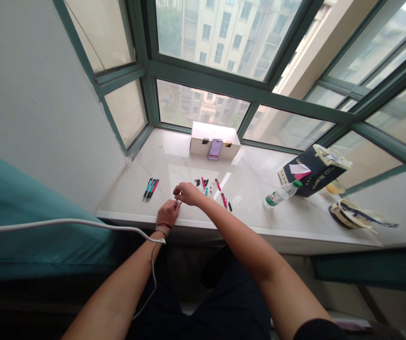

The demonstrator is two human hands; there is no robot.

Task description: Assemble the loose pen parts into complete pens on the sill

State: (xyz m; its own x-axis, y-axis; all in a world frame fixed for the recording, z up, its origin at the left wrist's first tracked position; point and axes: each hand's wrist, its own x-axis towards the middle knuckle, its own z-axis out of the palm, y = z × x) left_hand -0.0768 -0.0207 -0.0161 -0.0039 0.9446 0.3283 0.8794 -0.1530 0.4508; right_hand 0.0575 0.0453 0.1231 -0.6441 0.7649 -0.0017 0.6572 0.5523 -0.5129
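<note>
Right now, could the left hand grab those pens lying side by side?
Probably yes. The left hand is close to the pens, and I see nothing blocking the way between them. It seems to be pinching a small piece, though, so it might have to let go first.

In front of me the white, marble-veined ledge (pixel 250 182) is smooth and glossy. My slim blue and red pens (pixel 151 190) look like plastic, as does the clear, green-capped bottle (pixel 280 194); the teal curtain (pixel 29 203) at my left is matt cloth.
</note>
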